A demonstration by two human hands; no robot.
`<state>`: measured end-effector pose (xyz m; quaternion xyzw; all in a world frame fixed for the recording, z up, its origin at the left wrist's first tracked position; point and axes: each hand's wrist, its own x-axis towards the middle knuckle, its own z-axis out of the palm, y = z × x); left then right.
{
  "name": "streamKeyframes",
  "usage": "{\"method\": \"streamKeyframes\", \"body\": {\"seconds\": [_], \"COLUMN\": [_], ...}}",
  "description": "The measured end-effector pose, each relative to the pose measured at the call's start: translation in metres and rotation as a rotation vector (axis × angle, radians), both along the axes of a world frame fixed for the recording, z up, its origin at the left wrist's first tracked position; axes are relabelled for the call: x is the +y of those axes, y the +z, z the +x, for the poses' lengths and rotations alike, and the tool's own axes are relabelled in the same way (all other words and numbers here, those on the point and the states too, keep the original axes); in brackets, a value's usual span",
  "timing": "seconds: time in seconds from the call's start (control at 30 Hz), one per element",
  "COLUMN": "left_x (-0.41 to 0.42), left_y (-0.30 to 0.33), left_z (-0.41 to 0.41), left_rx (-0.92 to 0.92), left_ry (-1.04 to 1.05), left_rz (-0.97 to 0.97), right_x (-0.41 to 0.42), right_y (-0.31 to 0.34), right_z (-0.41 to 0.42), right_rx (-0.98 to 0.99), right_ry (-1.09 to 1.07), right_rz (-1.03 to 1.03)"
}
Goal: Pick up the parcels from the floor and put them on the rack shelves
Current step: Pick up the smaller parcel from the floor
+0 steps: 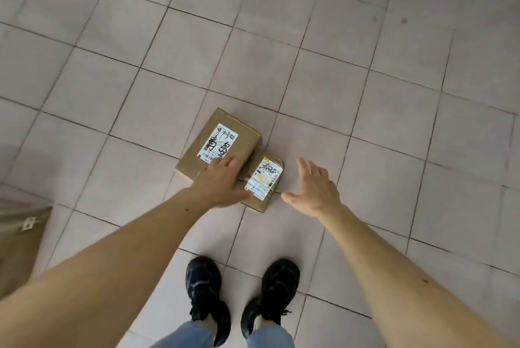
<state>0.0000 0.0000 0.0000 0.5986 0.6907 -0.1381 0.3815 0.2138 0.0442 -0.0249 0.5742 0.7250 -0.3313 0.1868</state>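
Two brown cardboard parcels lie side by side on the tiled floor in front of my feet. The larger parcel [225, 133] has a white label with black handwriting on top. The smaller parcel [264, 178] lies against its right side, also labelled. My left hand [219, 181] hovers over the near corner of the larger parcel, fingers spread, thumb reaching towards the smaller one; whether it touches I cannot tell. My right hand [315, 187] is open, a little to the right of the smaller parcel, holding nothing. No rack is in view.
Another brown box [19, 240] with a white label sits at the left edge of the view. My two black shoes [242, 297] stand just behind the parcels. Pale square floor tiles [365, 66] stretch in every direction.
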Motion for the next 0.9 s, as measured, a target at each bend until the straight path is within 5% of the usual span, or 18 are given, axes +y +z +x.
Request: {"method": "streamKeyframes", "body": {"seconds": [0.5, 0.7, 0.9], "left_x": [-0.033, -0.036, -0.029], "left_y": [-0.220, -0.258, -0.244], "left_z": [0.024, 0.023, 0.039], "left_rx": [-0.059, -0.063, -0.109], "left_ry": [0.121, 0.168, 0.193], "left_rz": [-0.170, -0.184, -0.124], "right_x": [-0.029, -0.033, -0.040], "right_y": [-0.221, -0.254, -0.241], "right_z": [-0.025, -0.025, -0.022], "right_rx": [0.152, 0.319, 0.398], "right_ry": [-0.409, -0.562, -0.626], "right_rz": [-0.168, -0.361, -0.342]}}
